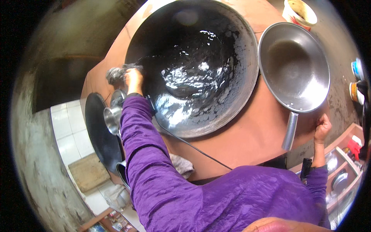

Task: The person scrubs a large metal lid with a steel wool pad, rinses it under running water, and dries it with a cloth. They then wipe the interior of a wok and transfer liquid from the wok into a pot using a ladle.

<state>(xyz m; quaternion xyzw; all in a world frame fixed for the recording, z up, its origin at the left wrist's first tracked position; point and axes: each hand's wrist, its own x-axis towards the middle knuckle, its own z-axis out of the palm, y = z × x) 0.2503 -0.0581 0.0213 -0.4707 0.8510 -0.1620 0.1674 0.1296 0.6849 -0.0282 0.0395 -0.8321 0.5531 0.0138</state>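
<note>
A large dark wok [185, 116] with rippling water in it is set in an orange-brown counter. At its left rim my left hand [134, 77] grips a grey scouring pad or rag [130, 67]; blur hides which. A second grey wad [114, 76] lies just left of that hand. To the right of the wok rests a metal frying pan [292, 63] with a steel handle [290, 132] pointing towards me. My right hand [323, 127] is curled near the counter's right edge, beside the pan handle and not touching it; nothing shows in it.
A round black lid or pan [101, 127] and a small metal bowl or ladle [111, 119] are at the left. A black cord [200, 150] crosses the counter [232, 145] near a grey cloth [182, 165]. A bucket [298, 13] stands far right, shelves [345, 171] at lower right.
</note>
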